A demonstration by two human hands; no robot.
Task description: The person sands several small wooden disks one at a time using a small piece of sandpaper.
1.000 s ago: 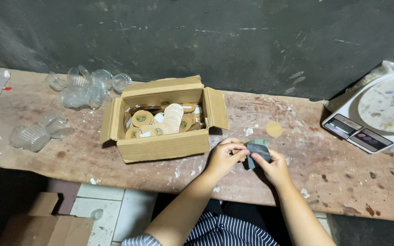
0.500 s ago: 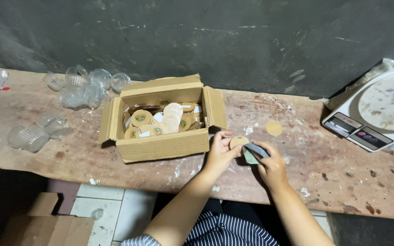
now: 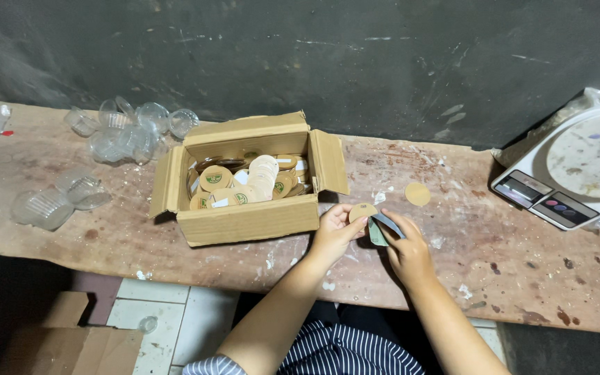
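Rough, paint-flecked worktop (image 3: 522, 278) under me: my left hand (image 3: 333, 232) pinches a brown disc (image 3: 362, 211) just right of the box (image 3: 248, 177), my right hand (image 3: 405, 251) grips a grey strip (image 3: 383, 228). With so light a pinch, I judge the disc could slip and fall.

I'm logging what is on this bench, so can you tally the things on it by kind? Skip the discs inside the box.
Cardboard box: 1
Kitchen scale: 1
Loose brown discs: 2, one on the bench, one in the left hand
Clear plastic cups: a heap, too jumbled to count
Total counted: 4
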